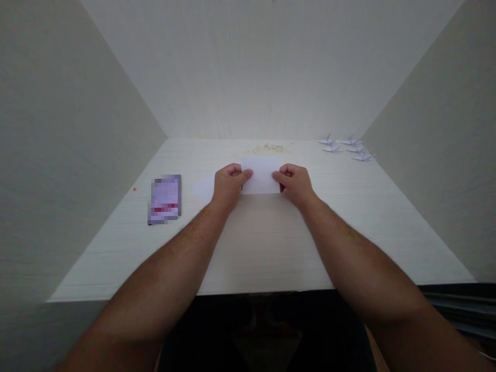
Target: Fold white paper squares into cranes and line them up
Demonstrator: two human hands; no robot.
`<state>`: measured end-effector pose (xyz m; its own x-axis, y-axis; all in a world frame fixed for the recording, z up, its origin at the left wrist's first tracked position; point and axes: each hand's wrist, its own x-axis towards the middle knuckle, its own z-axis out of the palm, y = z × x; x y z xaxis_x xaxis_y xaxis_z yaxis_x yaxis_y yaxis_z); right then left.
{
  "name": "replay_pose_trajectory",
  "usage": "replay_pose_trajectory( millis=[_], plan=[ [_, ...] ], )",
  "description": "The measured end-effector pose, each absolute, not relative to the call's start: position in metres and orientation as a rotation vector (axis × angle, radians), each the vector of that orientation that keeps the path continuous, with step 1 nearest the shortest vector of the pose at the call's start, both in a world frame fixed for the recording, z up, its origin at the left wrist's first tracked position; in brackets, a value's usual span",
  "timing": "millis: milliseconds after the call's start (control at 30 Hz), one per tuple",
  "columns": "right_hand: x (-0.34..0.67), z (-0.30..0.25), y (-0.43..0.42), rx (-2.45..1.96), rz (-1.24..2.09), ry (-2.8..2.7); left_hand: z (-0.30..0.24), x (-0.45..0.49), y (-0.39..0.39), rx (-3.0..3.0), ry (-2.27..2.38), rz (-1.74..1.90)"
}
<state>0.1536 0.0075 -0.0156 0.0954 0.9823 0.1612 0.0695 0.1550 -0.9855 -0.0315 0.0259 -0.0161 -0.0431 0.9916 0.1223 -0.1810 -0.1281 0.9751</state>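
A small white sheet of paper (261, 176) is stretched between my two hands above the middle of the table. My left hand (229, 183) pinches its left edge, thumb on top and fingers curled behind. On the opposite edge, my right hand (296, 181) grips the paper in the same way. Partly hidden behind my left wrist, another pale sheet (203, 187) lies on the table.
Several folded paper cranes (351, 147) stand at the back right of the white table (263, 248). To the left lies a blurred purple rectangular object (166, 199), with a small orange speck (135, 189) beyond it. Walls enclose the back and both sides.
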Motion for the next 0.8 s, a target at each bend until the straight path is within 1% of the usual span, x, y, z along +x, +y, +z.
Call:
replay_pose_trajectory(
  millis=[800],
  plan=[
    [0.1572,-0.0197,0.011,-1.155,0.961,-1.2,-0.015,-0.0307,0.0279,1.105,0.992,1.366]
  ],
)
